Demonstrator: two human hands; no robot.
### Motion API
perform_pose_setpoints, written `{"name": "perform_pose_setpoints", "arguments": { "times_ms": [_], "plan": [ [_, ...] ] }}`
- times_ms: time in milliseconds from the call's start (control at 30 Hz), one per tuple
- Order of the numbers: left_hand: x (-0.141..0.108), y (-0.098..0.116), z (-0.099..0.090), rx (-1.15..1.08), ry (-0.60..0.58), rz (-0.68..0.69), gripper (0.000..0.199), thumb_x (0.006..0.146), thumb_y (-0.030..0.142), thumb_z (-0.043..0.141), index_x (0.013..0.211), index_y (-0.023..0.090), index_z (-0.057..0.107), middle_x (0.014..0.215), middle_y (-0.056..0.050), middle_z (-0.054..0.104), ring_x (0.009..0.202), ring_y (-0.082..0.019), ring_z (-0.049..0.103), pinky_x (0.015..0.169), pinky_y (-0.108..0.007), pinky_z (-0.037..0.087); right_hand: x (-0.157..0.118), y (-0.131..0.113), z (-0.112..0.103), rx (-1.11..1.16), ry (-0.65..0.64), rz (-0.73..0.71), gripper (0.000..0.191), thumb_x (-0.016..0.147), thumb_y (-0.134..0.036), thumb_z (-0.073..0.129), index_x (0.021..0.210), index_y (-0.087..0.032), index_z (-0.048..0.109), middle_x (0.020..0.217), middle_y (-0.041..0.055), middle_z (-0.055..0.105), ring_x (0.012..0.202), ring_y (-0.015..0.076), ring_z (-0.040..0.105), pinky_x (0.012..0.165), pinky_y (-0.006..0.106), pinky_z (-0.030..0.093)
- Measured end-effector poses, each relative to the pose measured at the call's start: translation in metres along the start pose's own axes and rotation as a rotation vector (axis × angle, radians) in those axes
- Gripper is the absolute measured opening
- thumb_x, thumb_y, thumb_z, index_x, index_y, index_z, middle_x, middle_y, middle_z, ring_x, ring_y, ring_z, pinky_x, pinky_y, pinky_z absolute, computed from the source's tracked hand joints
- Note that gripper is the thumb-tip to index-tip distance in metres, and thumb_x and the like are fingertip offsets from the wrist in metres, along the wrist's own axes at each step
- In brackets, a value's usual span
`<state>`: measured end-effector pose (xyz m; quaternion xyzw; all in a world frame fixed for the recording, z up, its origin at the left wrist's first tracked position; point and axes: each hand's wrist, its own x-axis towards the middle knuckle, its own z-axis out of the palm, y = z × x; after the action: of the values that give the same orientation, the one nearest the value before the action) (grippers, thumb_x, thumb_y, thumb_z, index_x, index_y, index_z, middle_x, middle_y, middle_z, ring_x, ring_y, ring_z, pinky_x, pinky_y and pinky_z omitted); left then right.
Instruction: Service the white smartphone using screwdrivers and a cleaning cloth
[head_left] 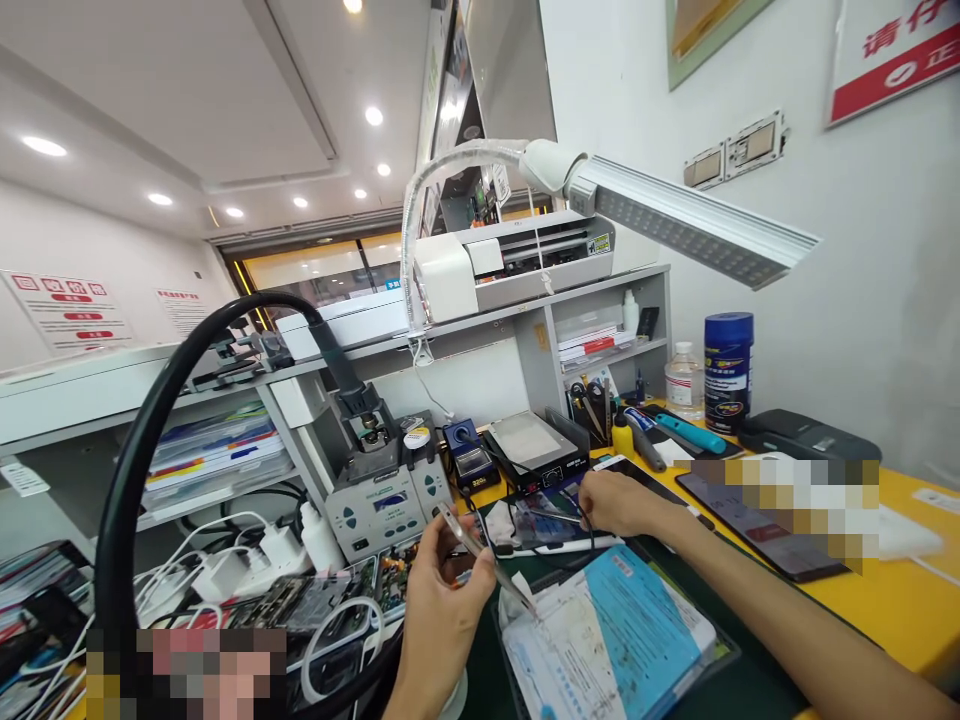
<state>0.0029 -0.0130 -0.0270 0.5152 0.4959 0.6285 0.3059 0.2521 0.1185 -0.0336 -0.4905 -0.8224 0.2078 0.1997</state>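
Held up on edge near the middle of the view is a thin phone-like slab [466, 530], with the thumb and fingers of my left hand [448, 600] closed on it. Its lower end is over a stained white and blue package [611, 630] on the dark green mat [750, 660]. Farther back and to the right, the fingers of my right hand [615, 503] are pinched together beside a dark cable and a thin tool; what they hold is too small to make out.
A grey control station [386, 510] and a flat heating unit [536, 450] stand behind my hands. A thick black hose [124, 480] arches at the left. A dark phone [757, 525], a blue can [727, 372] and a bottle [684, 380] are at the right.
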Motion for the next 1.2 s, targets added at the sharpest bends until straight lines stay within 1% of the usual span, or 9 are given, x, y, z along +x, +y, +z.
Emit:
{"name": "perform_pose_setpoints", "arguments": {
  "times_ms": [167,367,500,600,733,833,900,1067,1200],
  "plan": [
    [-0.002,0.001,0.001,0.035,0.026,0.001,0.058,0.080,0.042,0.071,0.128,0.015,0.053,0.122,-0.016,0.067,0.105,-0.027,0.069,0.091,-0.040,0.056,0.003,0.006,-0.002,0.078,0.056,-0.037,0.019,0.098,-0.034,0.063,0.109,-0.019,0.068,0.111,0.0044,0.069,0.092,0.0208,0.068,0.078,0.034,0.059],
    [-0.009,0.017,0.002,0.244,-0.093,0.024,0.060,0.078,0.030,0.071,0.133,0.018,0.049,0.127,-0.015,0.065,0.111,-0.030,0.067,0.096,-0.045,0.053,-0.006,0.010,-0.036,0.244,0.125,0.091,0.019,0.099,-0.033,0.063,0.104,-0.015,0.067,0.096,0.0022,0.069,0.073,0.0142,0.067,0.064,0.028,0.058],
    [-0.012,0.022,0.002,0.300,-0.128,0.124,0.056,0.075,0.022,0.069,0.128,0.020,0.053,0.125,-0.012,0.066,0.112,-0.029,0.066,0.100,-0.045,0.051,-0.016,-0.011,-0.056,0.505,0.233,0.031,0.023,0.096,-0.036,0.067,0.090,-0.014,0.062,0.072,-0.0030,0.066,0.056,0.0108,0.063,0.056,0.026,0.056],
    [-0.013,0.016,0.005,0.315,-0.160,0.140,0.061,0.071,0.018,0.068,0.130,0.019,0.052,0.125,-0.012,0.066,0.110,-0.029,0.067,0.100,-0.046,0.051,-0.027,-0.041,-0.060,0.725,0.271,-0.082,0.034,0.085,-0.047,0.076,0.083,-0.019,0.056,0.071,0.0028,0.073,0.071,0.0181,0.072,0.066,0.030,0.060],
    [-0.017,0.002,0.010,0.333,-0.123,0.235,0.069,0.064,0.015,0.065,0.131,0.023,0.052,0.124,-0.010,0.066,0.111,-0.030,0.065,0.102,-0.049,0.050,-0.043,-0.084,-0.044,0.882,0.207,-0.188,0.033,0.081,-0.041,0.082,0.085,-0.018,0.058,0.095,0.0079,0.079,0.072,0.0178,0.075,0.071,0.032,0.064],
    [-0.021,-0.010,0.013,0.403,-0.054,0.331,0.073,0.059,0.013,0.063,0.130,0.025,0.051,0.122,-0.010,0.065,0.113,-0.031,0.064,0.098,-0.048,0.053,-0.056,-0.108,-0.024,1.007,0.151,-0.233,0.024,0.081,-0.031,0.083,0.087,-0.018,0.064,0.078,0.0054,0.079,0.069,0.0199,0.077,0.068,0.030,0.067],
    [-0.024,-0.016,0.016,0.455,0.000,0.375,0.077,0.056,0.012,0.063,0.131,0.026,0.049,0.122,-0.011,0.065,0.111,-0.033,0.065,0.093,-0.048,0.056,-0.063,-0.117,-0.012,1.067,0.163,-0.269,0.019,0.082,-0.027,0.082,0.091,-0.020,0.066,0.089,0.0070,0.081,0.072,0.0216,0.078,0.066,0.029,0.068],
    [-0.031,-0.023,0.020,0.504,0.078,0.410,0.082,0.054,0.015,0.063,0.133,0.029,0.047,0.124,-0.010,0.064,0.110,-0.035,0.066,0.090,-0.049,0.058,-0.075,-0.113,0.009,0.892,0.392,-0.415,0.032,0.085,-0.019,0.078,0.111,-0.034,0.067,0.090,0.0012,0.083,0.073,0.0239,0.080,0.062,0.023,0.068],
    [-0.034,-0.022,0.019,0.554,0.097,0.399,0.086,0.054,0.011,0.062,0.136,0.028,0.047,0.129,-0.012,0.063,0.115,-0.035,0.064,0.091,-0.047,0.058,-0.078,-0.100,0.015,0.658,0.439,-0.408,0.023,0.085,-0.022,0.077,0.105,-0.033,0.073,0.094,-0.0007,0.082,0.075,0.0220,0.080,0.066,0.019,0.068]
  ]
}}
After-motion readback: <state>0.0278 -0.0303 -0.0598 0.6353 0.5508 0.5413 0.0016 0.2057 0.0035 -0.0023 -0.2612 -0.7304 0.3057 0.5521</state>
